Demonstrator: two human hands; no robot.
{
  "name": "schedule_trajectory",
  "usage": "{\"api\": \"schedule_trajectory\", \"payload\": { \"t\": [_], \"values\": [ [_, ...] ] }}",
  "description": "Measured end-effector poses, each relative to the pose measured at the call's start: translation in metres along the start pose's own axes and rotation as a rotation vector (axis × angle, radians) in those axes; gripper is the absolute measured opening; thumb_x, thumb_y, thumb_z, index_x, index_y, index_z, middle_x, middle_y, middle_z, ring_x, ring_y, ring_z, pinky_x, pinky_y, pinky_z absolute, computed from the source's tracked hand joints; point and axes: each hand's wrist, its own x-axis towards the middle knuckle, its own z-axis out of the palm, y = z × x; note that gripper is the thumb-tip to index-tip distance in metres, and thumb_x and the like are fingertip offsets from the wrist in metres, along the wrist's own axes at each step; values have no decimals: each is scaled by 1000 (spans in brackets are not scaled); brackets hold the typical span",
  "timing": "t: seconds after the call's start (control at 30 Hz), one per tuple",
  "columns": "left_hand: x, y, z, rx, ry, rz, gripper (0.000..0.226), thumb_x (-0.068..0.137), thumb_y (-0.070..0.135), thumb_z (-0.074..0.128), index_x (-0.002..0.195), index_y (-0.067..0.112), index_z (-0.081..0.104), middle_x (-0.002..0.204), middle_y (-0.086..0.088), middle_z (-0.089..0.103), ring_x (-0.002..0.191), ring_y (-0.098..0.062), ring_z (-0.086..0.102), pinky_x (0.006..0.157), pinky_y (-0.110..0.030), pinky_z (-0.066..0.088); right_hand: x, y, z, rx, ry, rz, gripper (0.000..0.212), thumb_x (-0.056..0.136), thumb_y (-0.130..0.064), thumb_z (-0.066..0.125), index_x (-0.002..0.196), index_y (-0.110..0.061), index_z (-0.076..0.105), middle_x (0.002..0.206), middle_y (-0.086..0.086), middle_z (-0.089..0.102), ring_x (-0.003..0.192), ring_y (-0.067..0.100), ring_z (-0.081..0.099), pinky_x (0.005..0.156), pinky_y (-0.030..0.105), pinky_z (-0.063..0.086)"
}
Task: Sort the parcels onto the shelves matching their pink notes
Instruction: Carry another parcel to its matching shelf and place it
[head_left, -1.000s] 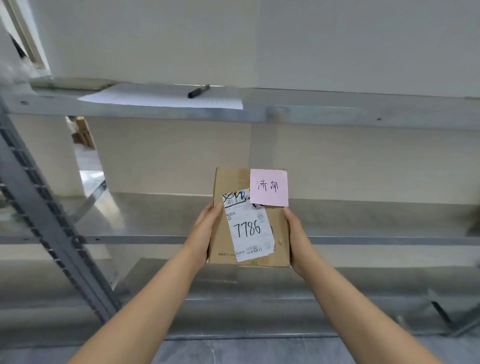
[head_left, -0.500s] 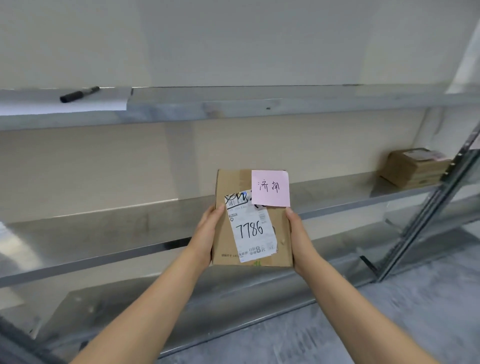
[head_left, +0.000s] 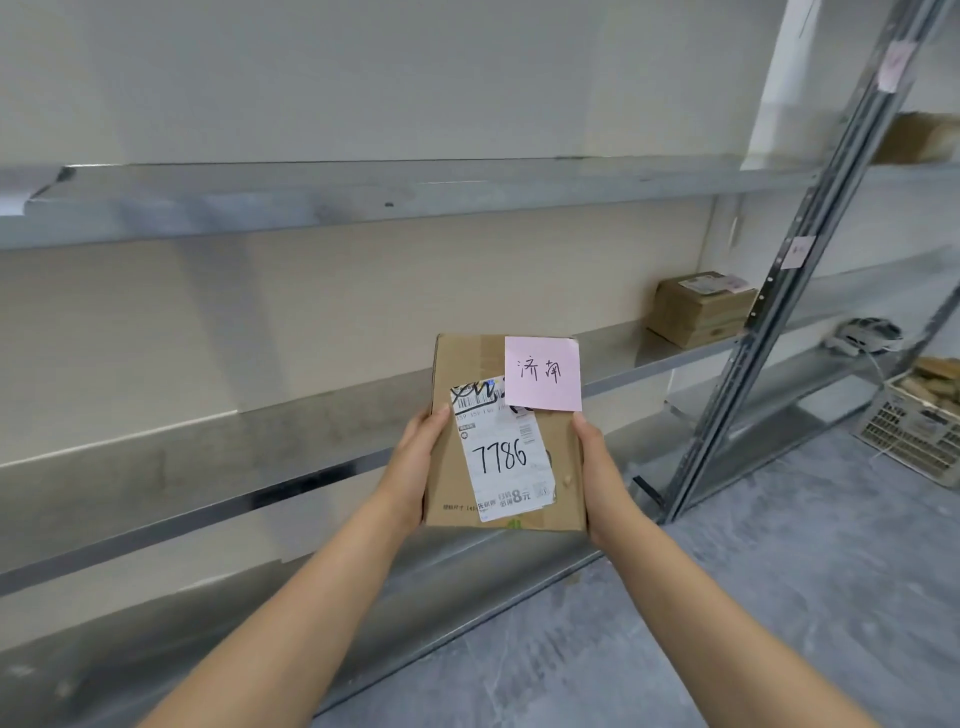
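Parcel (head_left: 506, 447) with pink note (head_left: 542, 372) gripped by both hands.
Left hand (head_left: 415, 462) and right hand (head_left: 597, 467) fingers are closed on its sides; another box (head_left: 696, 310) is seen on the middle shelf (head_left: 675, 353) beside an upright (head_left: 779, 291).

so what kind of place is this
Probably a parcel sorting or storage room. Long metal shelves line the wall, pink notes tag the upright, a box sits shelved, and both hands hold a parcel with a shipping label and pink note.

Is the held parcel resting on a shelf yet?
No: both the left hand and right hand hold the parcel in mid-air.
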Motion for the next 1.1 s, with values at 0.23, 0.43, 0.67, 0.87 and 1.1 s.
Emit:
{"api": "schedule_trajectory", "payload": {
  "t": [0.23, 0.43, 0.67, 0.87, 1.1],
  "values": [
    [14, -9, 30, 25, -134, -34, 30, 93, 45, 48, 116, 28, 53, 90, 1, 71, 74, -20, 69, 54, -29, 54, -10, -3, -30, 50, 106, -19, 56, 96, -51, 32, 129, -13, 55, 119, 14, 69, 108, 35, 65, 76, 38, 56],
    [40, -4, 52, 42, -287, -51, 34, 91, 47, 50, 121, 31, 54, 102, -1, 73, 86, -25, 70, 67, -37, 56, -12, -14, -46, 103, 233, -67, 51, 96, -50, 33, 125, -16, 58, 115, 12, 70, 105, 32, 66, 72, 34, 55],
    [68, 4, 72, 59, -419, -51, 41, 91, 45, 50, 128, 26, 53, 106, -5, 72, 84, -25, 70, 64, -34, 55, -12, -28, -51, 110, 353, -129, 50, 97, -47, 33, 127, -15, 57, 119, 14, 68, 102, 30, 65, 74, 34, 55],
    [76, -4, 85, 60, -547, -101, 37, 92, 43, 49, 124, 26, 55, 102, -5, 73, 81, -23, 71, 63, -34, 56, -23, -20, -63, 130, 468, -150, 42, 98, -42, 34, 114, -14, 60, 92, 4, 70, 78, 18, 66, 56, 23, 56],
    [80, -13, 98, 50, -677, -181, 29, 94, 41, 48, 117, 26, 56, 102, -5, 71, 85, -26, 68, 70, -37, 56, -37, -11, -67, 121, 591, -152, 50, 94, -53, 34, 114, -20, 65, 106, 8, 73, 92, 24, 70, 69, 32, 55]
  ]
}}
